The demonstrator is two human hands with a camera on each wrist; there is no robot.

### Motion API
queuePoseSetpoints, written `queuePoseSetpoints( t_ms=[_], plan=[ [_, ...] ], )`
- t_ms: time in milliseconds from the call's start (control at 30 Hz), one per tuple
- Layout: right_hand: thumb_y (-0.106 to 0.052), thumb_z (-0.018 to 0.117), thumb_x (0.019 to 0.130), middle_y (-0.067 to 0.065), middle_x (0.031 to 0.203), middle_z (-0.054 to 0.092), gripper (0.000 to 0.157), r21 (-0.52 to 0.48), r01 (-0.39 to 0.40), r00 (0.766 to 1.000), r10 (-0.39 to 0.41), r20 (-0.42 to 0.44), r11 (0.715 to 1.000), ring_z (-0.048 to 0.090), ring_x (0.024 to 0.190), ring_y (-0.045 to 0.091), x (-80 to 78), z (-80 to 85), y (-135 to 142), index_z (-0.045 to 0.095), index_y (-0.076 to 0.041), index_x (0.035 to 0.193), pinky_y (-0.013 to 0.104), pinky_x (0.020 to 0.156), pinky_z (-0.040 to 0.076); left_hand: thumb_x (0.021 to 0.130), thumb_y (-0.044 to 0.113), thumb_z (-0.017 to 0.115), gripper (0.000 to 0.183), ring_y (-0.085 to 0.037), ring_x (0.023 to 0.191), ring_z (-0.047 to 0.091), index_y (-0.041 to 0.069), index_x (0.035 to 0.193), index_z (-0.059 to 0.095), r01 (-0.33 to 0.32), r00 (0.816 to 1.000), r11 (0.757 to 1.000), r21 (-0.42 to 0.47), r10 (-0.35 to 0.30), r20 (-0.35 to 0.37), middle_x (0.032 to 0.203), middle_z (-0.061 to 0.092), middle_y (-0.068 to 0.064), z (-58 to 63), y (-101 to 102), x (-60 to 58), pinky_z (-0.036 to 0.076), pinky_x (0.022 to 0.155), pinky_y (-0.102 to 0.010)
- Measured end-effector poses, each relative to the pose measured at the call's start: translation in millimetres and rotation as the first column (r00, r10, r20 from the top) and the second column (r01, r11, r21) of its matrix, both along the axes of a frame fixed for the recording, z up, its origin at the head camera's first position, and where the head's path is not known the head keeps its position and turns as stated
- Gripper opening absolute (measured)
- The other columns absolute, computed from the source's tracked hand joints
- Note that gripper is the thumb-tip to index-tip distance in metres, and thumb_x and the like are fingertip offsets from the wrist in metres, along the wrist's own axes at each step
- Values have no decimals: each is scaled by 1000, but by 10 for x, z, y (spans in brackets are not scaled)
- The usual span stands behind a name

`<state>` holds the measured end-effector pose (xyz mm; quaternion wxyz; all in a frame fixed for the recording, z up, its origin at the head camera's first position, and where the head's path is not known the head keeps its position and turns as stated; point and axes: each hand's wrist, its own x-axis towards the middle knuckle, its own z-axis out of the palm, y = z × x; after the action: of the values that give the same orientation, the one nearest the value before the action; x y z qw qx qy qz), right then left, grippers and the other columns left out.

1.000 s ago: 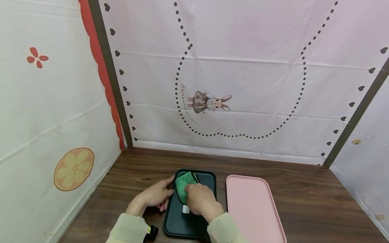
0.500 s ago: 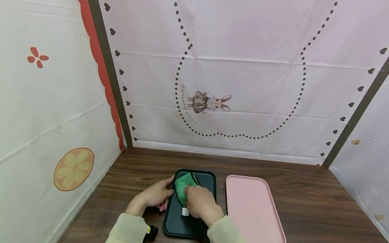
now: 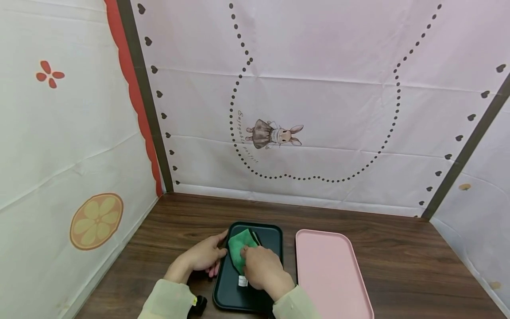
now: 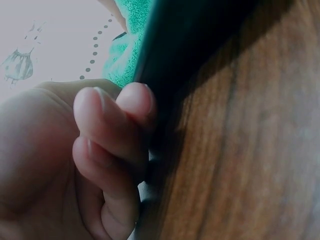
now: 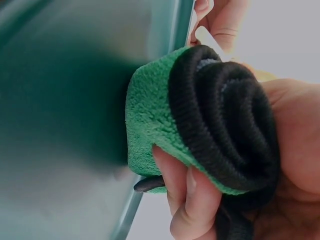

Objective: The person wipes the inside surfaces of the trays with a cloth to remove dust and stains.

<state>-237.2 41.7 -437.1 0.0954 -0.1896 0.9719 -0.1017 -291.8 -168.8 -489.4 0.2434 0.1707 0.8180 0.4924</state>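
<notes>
A dark green tray (image 3: 239,299) lies on the wooden table, its long side pointing away from me. My left hand (image 3: 202,254) holds the tray's left edge; curled fingers (image 4: 100,115) show against its side in the left wrist view. Inside the tray, my right hand (image 3: 264,268) grips a folded green towel (image 3: 240,243) with black edging and presses it toward the tray's floor. The right wrist view shows the towel's rolled black-edged layers (image 5: 225,115) bunched in the palm, fingers curled round it. A white label (image 3: 242,281) sticks out at its near end.
To the right, a pink tray (image 3: 328,270) lies beside the dark one with a narrow gap between them. Below my left wrist is a black object (image 3: 198,305), partly hidden by the sleeve. Printed cloth walls (image 3: 318,110) enclose the table's back and sides.
The towel and my right hand have slid slightly toward me and to the left within the tray. My left hand keeps its place on the tray's edge.
</notes>
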Motion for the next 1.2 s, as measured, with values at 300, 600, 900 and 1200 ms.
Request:
queuePoseSetpoints(
  t_ms=[300, 600, 900, 1200],
  plan=[
    [-24, 72, 97, -1, 146, 64, 43, -1, -18, 1000, 18, 8, 1000, 69, 119, 26, 30, 6, 21, 68, -25, 140, 43, 91, 60, 109, 10, 44, 65, -11, 40, 56, 5, 167, 14, -6, 1000, 1000, -8, 6, -2, 53, 62, -4, -4, 5, -5, 43, 43, -24],
    [-24, 73, 96, -2, 145, 65, 43, -13, -37, 999, 37, -7, 999, 70, 118, 25, 76, -2, 44, 68, -25, 139, 41, 87, 61, 109, 10, 44, 65, -11, 40, 56, 5, 167, 14, -11, 1000, 1000, -2, 11, 7, 53, 62, -4, -7, 7, -3, 43, 43, -24],
    [-25, 75, 95, -4, 145, 64, 44, -7, -51, 999, 51, -15, 999, 69, 120, 25, 102, 2, 56, 68, -26, 139, 42, 87, 61, 108, 10, 44, 66, -11, 40, 55, 5, 167, 14, -12, 1000, 1000, -4, 12, 7, 53, 62, -4, -2, 9, -10, 44, 43, -25],
    [-25, 75, 95, -4, 146, 64, 45, -1, -65, 998, 65, -20, 998, 68, 121, 25, 126, 0, 54, 68, -26, 139, 42, 89, 61, 109, 10, 44, 66, -11, 40, 55, 5, 167, 13, -13, 1000, 1000, 4, 13, 12, 53, 62, -4, 23, 12, 3, 43, 43, -24]
  ],
)
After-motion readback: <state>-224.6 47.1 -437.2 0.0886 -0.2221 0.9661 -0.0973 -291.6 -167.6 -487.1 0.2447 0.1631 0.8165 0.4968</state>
